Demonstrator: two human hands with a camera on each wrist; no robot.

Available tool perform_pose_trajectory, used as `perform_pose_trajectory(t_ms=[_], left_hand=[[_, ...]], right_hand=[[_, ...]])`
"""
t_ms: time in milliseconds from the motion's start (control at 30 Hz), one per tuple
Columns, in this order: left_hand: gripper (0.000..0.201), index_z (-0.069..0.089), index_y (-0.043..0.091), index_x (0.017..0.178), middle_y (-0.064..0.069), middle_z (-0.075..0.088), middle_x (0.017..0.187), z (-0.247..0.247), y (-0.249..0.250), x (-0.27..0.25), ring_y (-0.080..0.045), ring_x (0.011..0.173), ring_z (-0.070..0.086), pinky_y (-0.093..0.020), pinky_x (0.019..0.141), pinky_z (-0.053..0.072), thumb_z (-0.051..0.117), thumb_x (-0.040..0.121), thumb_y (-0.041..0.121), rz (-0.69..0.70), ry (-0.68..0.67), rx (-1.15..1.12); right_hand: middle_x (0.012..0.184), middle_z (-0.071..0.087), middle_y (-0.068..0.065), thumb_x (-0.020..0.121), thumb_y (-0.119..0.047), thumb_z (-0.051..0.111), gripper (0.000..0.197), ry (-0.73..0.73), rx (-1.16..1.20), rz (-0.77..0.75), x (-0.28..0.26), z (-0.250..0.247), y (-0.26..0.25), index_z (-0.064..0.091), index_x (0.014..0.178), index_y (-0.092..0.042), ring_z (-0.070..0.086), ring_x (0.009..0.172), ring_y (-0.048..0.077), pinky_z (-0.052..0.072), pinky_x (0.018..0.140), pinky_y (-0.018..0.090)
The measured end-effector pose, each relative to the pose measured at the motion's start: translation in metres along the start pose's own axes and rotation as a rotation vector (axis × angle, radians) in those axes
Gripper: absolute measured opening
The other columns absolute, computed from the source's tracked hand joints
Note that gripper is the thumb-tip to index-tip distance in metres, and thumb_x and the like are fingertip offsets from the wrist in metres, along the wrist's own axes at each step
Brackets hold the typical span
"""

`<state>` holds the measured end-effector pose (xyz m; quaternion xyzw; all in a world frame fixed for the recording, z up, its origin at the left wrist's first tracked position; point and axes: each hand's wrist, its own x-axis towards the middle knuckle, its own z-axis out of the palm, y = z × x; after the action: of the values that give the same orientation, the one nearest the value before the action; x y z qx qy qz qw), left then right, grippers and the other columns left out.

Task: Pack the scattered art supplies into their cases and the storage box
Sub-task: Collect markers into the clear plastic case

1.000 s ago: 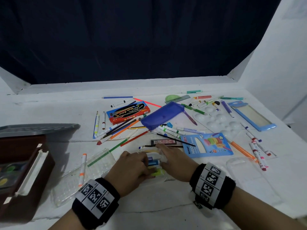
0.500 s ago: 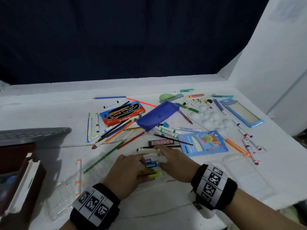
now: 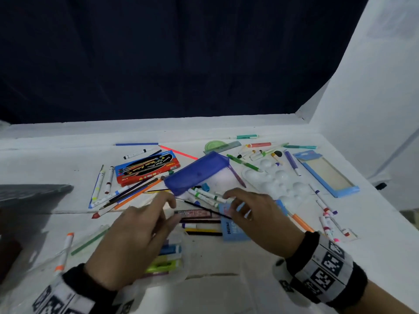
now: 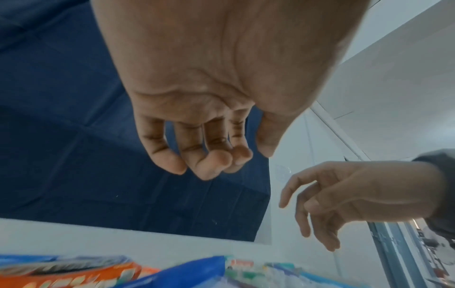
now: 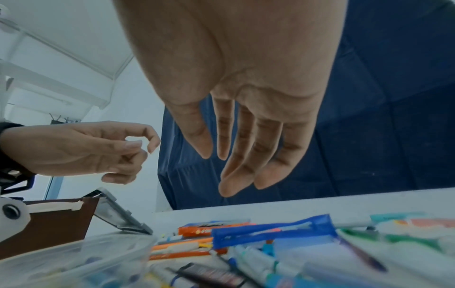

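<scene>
Two bare hands are hovering just above a cluttered white table [image 3: 226, 291], holding nothing. The left hand [image 3: 133, 243], at about seven o'clock in the head view, is hanging with fingers loosely curled; the right hand [image 3: 258, 218], at about five o'clock, is reaching forward with fingers relaxed and spread. Directly under the left hand a clear plastic case [image 3: 179, 268] is lying open with a few markers already sitting in it, so packing is only beginning, by my judgement. Between the hands a thin black brush [image 3: 204, 208] and a dark flat pencil tin [image 3: 192, 213] are lying. Just beyond, at twelve o'clock, a blue pouch [image 3: 195, 173] is lying with markers beside its mouth. At eleven o'clock a red pencil box [image 3: 147, 169] and loose coloured pencils are lying. At one to two o'clock a white paint palette [image 3: 278, 180], more markers and a light blue card sleeve [image 3: 328, 175] are lying well apart. The brown storage box [image 5: 49, 220], lid open, is standing at nine o'clock. Nearly everything is waiting to be packed, and crossed, overlapping pens are likely making single picks awkward.
</scene>
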<state>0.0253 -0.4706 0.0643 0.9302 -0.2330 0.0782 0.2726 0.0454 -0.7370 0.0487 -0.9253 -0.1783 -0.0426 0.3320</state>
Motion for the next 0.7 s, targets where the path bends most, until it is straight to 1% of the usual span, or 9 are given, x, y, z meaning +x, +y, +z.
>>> perform_pose_trajectory(t_ms=[67, 133, 200, 267, 367, 433, 500, 600, 700], left_hand=[[0.014, 0.044, 0.04, 0.105, 0.006, 0.054, 0.059, 0.005, 0.025, 0.017, -0.012, 0.055, 0.053, -0.038, 0.053, 0.046, 0.045, 0.096, 0.05, 0.011, 0.033, 0.019], [0.016, 0.047, 0.038, 0.101, 0.005, 0.054, 0.061, 0.016, 0.049, 0.04, -0.013, 0.057, 0.053, -0.038, 0.056, 0.046, 0.042, 0.098, 0.053, 0.018, 0.055, -0.002], [0.019, 0.05, 0.037, 0.099, 0.008, 0.056, 0.067, 0.032, 0.07, 0.069, -0.012, 0.062, 0.055, -0.038, 0.058, 0.047, 0.041, 0.097, 0.054, 0.02, 0.077, -0.032], [0.018, 0.052, 0.037, 0.1, 0.012, 0.057, 0.076, 0.05, 0.086, 0.106, -0.011, 0.069, 0.055, -0.035, 0.063, 0.047, 0.042, 0.097, 0.052, 0.022, 0.082, -0.027], [0.023, 0.056, 0.035, 0.107, 0.016, 0.054, 0.087, 0.084, 0.097, 0.17, -0.004, 0.079, 0.052, -0.027, 0.07, 0.044, 0.042, 0.097, 0.051, 0.028, 0.054, 0.005], [0.026, 0.057, 0.031, 0.116, 0.015, 0.053, 0.097, 0.109, 0.097, 0.216, -0.004, 0.085, 0.05, -0.028, 0.077, 0.046, 0.044, 0.099, 0.046, 0.011, 0.017, 0.04], [0.028, 0.056, 0.027, 0.125, 0.01, 0.054, 0.109, 0.134, 0.093, 0.259, -0.008, 0.092, 0.05, -0.033, 0.087, 0.047, 0.047, 0.1, 0.037, -0.04, -0.051, 0.086], [0.034, 0.051, 0.025, 0.134, 0.0, 0.053, 0.132, 0.169, 0.079, 0.316, -0.021, 0.116, 0.051, -0.039, 0.1, 0.044, 0.044, 0.101, 0.03, -0.096, -0.183, 0.211], [0.039, 0.049, 0.022, 0.137, -0.005, 0.049, 0.141, 0.196, 0.066, 0.361, -0.027, 0.125, 0.045, -0.043, 0.103, 0.042, 0.044, 0.099, 0.028, -0.153, -0.297, 0.317]], right_hand=[[0.083, 0.065, -0.01, 0.092, -0.024, 0.062, 0.019, -0.025, -0.018, 0.011, 0.001, -0.032, 0.026, 0.059, 0.108, -0.031, 0.062, 0.066, 0.007, 0.053, 0.063, 0.027], [0.081, 0.065, -0.014, 0.091, -0.027, 0.063, 0.017, -0.05, -0.077, 0.04, 0.005, -0.065, 0.057, 0.059, 0.106, -0.033, 0.063, 0.066, 0.004, 0.052, 0.064, 0.022], [0.082, 0.064, -0.017, 0.091, -0.032, 0.062, 0.013, -0.095, -0.161, 0.096, 0.012, -0.094, 0.092, 0.059, 0.103, -0.036, 0.061, 0.067, 0.0, 0.049, 0.066, 0.019], [0.083, 0.065, -0.015, 0.091, -0.032, 0.062, 0.009, -0.119, -0.25, 0.162, 0.025, -0.117, 0.131, 0.059, 0.099, -0.035, 0.06, 0.069, 0.001, 0.049, 0.068, 0.019], [0.089, 0.069, -0.008, 0.09, -0.025, 0.057, 0.012, -0.123, -0.329, 0.266, 0.05, -0.141, 0.18, 0.064, 0.1, -0.025, 0.063, 0.08, 0.012, 0.052, 0.074, 0.027], [0.099, 0.069, -0.003, 0.092, -0.023, 0.051, 0.019, -0.184, -0.456, 0.299, 0.069, -0.148, 0.207, 0.066, 0.105, -0.02, 0.064, 0.094, 0.019, 0.051, 0.081, 0.03], [0.108, 0.066, 0.0, 0.095, -0.022, 0.047, 0.023, -0.243, -0.546, 0.306, 0.088, -0.152, 0.224, 0.065, 0.108, -0.016, 0.062, 0.104, 0.023, 0.048, 0.082, 0.028], [0.114, 0.062, 0.002, 0.094, -0.024, 0.049, 0.023, -0.297, -0.587, 0.357, 0.11, -0.155, 0.239, 0.062, 0.112, -0.017, 0.061, 0.108, 0.023, 0.046, 0.08, 0.026], [0.115, 0.062, 0.004, 0.09, -0.023, 0.055, 0.022, -0.289, -0.525, 0.426, 0.127, -0.149, 0.254, 0.061, 0.11, -0.017, 0.061, 0.104, 0.024, 0.044, 0.073, 0.025]])
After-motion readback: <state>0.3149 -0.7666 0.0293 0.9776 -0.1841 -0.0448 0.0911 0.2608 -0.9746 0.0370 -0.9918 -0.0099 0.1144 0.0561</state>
